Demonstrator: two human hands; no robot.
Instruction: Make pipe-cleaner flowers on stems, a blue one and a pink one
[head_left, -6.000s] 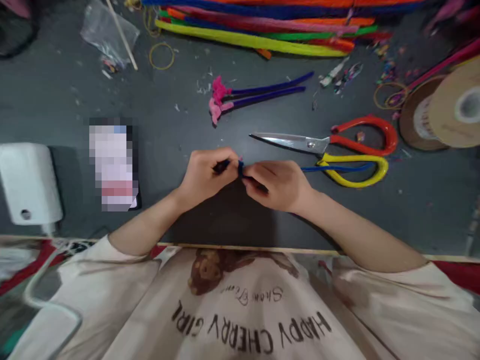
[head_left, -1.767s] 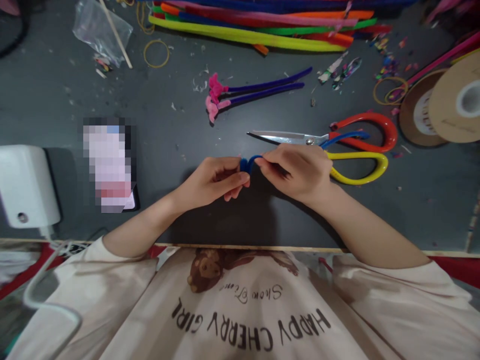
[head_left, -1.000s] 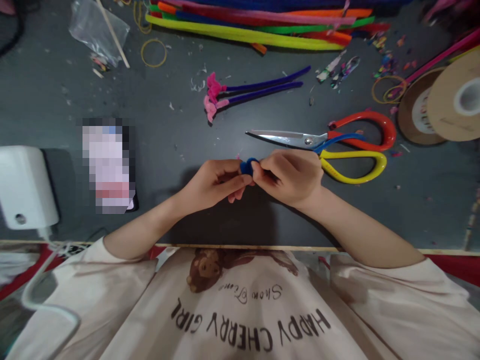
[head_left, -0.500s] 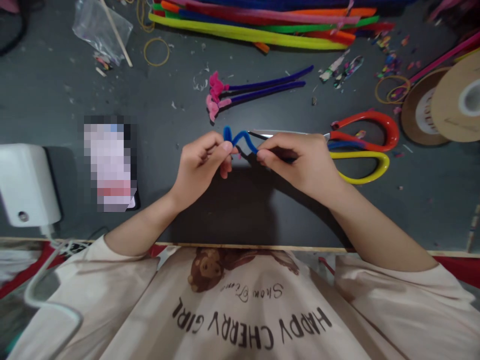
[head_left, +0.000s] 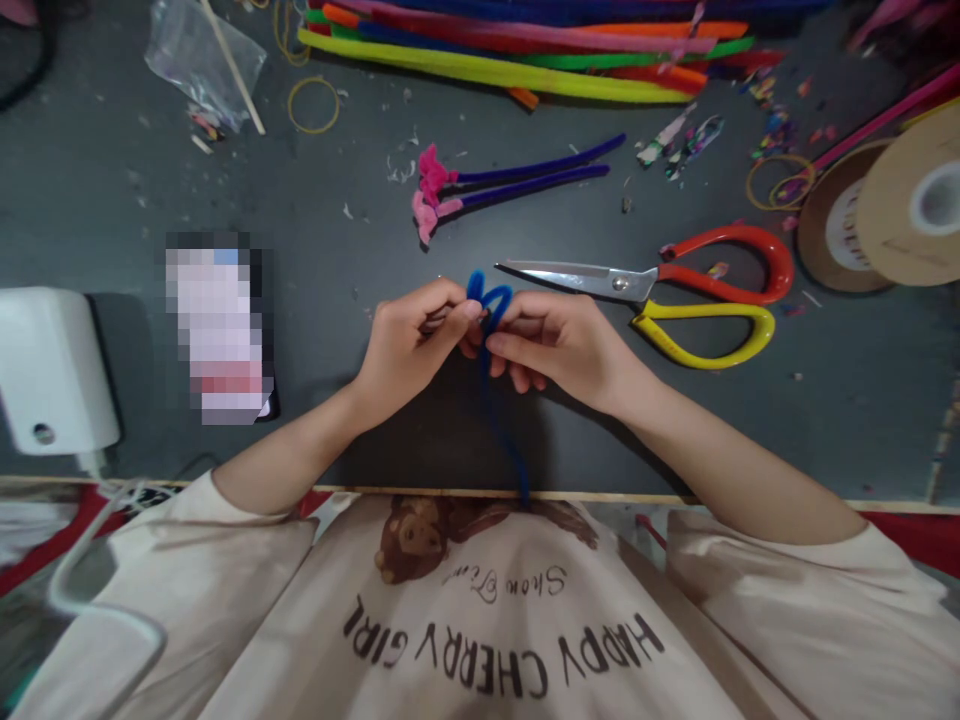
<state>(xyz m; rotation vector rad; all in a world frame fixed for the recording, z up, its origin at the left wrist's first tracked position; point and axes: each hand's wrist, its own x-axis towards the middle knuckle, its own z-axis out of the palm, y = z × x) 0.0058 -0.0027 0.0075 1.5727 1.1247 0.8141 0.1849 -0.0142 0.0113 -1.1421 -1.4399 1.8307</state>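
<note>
Two upright bends of a blue pipe cleaner rise between the hands, and its long end hangs down toward the table's near edge. The left hand grasps it between thumb and fingers; the right hand has thumb and fingers closed on it just beside, the other fingers curled below.

Just beyond the right hand lie scissors with one red and one yellow handle, blades pointing left. Ahead of both hands, two pink pipe-cleaner flowers lie side by side on purple stems, and farther ahead stretches a multicolored bundle of pipe cleaners. Well left of the left hand is a phone, its screen blurred. Two spools overlap far right of the right hand, on the gray table.
</note>
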